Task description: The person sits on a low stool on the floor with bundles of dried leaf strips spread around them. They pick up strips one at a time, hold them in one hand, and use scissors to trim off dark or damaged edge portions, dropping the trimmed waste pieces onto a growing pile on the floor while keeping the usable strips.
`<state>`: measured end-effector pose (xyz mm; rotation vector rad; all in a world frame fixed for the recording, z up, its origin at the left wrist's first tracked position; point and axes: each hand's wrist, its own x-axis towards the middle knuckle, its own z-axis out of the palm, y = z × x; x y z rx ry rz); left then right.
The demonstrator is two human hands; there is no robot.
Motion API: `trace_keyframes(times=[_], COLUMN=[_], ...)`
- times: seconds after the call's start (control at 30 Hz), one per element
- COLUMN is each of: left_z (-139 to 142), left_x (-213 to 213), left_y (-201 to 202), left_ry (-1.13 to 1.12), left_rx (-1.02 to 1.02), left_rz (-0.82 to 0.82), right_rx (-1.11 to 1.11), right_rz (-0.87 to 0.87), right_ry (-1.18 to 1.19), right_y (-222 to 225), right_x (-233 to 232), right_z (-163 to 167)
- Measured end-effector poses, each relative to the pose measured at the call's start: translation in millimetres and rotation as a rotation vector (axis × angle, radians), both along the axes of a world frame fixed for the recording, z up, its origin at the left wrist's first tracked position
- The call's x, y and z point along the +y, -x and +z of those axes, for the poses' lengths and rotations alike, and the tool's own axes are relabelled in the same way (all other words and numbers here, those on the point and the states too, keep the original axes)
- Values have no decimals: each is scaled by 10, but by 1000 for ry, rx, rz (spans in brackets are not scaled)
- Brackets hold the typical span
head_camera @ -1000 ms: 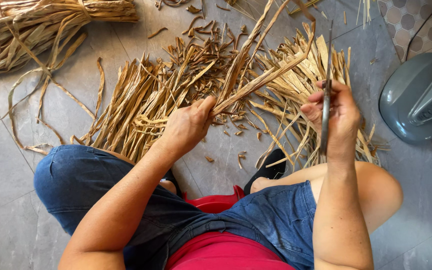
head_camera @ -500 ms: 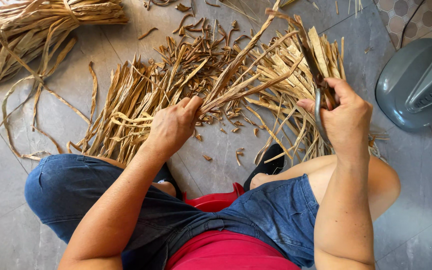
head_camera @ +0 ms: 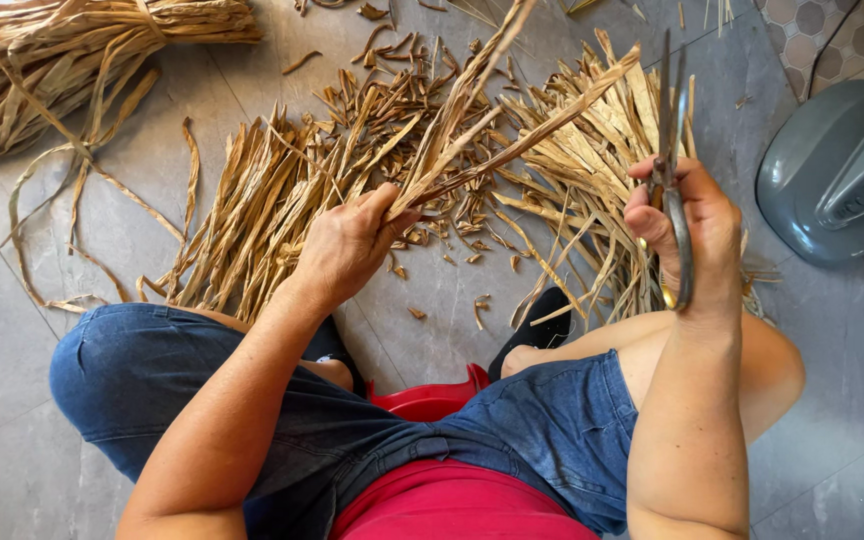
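My left hand [head_camera: 347,245] grips a few long dried leaf strips [head_camera: 482,110] by their near ends; they slant up and to the right. My right hand [head_camera: 687,235] holds a pair of dark metal scissors [head_camera: 670,160], blades pointing away from me, just right of the strips' far ends. Below both hands lie piles of cut dried strips [head_camera: 282,200] on the grey tiled floor [head_camera: 52,330]. I sit low, knees apart in blue denim shorts [head_camera: 542,430].
A tied bundle of dried leaves [head_camera: 62,60] lies at the top left, with loose strands trailing from it. A grey plastic appliance base [head_camera: 837,170] stands at the right. Short offcuts [head_camera: 477,305] dot the floor between my knees. A red stool edge [head_camera: 422,400] shows beneath me.
The left hand has raised the strips so they point more steeply upward. The right hand with the scissors has moved slightly right and nearer.
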<state>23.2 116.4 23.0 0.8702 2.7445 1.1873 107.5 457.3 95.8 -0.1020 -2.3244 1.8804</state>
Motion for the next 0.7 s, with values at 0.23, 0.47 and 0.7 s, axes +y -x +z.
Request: trace_keyframes(times=[0.23, 0.47, 0.7], left_z=[19, -29, -109], left_x=[25, 14, 46], left_y=[-10, -23, -32], left_ry=[77, 125, 207], left_rx=[35, 103, 81], left_rz=[22, -15, -36], right_rx=[-182, -256, -209], right_rz=[111, 96, 157], right_ry=[-57, -179, -238], right_y=[55, 158, 150], right_x=[-62, -125, -224], right_z=[-127, -335, -214])
